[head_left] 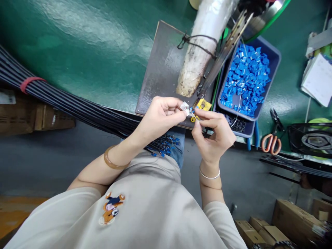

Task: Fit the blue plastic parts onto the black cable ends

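Near the front edge of a dark board (pixel 166 62), both hands meet. My left hand (pixel 166 116) pinches a small white piece (pixel 185 108) between thumb and fingertips. Close on its right, my right hand (pixel 211 129) is closed on a thin white wire (pixel 194 116); a small blue part (pixel 191 109) shows between the hands. Beneath the fingertips a yellow piece (pixel 204 104) lies on the board. A bundle of black cables (pixel 77 109) with blue ends runs from the left edge to below my left hand.
A soldering-like tool cannot be made out clearly; a metal arm (pixel 223 55) stands beside a wrapped white tube (pixel 199 52). To the right are a bin (pixel 276 58) of blue connectors, orange-handled scissors (pixel 271 143), a black fan (pixel 311 140) and papers (pixel 317 79).
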Action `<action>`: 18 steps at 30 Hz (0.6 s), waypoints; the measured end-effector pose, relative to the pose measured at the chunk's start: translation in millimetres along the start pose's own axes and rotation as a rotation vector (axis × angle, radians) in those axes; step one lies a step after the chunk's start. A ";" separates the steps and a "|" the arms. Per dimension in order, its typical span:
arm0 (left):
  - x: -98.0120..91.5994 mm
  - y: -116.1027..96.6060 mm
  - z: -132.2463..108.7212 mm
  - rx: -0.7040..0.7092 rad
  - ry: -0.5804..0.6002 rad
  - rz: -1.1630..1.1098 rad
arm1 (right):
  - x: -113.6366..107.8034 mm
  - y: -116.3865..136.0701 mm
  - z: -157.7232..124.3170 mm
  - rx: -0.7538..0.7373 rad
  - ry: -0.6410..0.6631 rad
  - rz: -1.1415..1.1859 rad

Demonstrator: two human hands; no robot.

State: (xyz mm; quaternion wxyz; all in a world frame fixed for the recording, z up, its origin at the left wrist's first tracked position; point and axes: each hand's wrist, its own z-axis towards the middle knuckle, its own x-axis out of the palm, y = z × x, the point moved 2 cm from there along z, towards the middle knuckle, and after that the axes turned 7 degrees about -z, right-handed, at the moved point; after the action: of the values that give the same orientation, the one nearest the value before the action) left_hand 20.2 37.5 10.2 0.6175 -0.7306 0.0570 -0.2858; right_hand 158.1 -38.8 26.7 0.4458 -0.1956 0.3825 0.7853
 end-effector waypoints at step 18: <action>-1.0 -1.7 1.0 -0.057 -0.008 0.005 | -1.4 -1.0 1.3 -0.019 0.026 0.002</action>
State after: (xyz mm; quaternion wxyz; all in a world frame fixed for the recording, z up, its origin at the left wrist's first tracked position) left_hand 19.3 39.2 11.4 0.5972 -0.7490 0.0645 -0.2797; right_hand 159.7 -38.3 28.1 0.4384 -0.2095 0.3809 0.7867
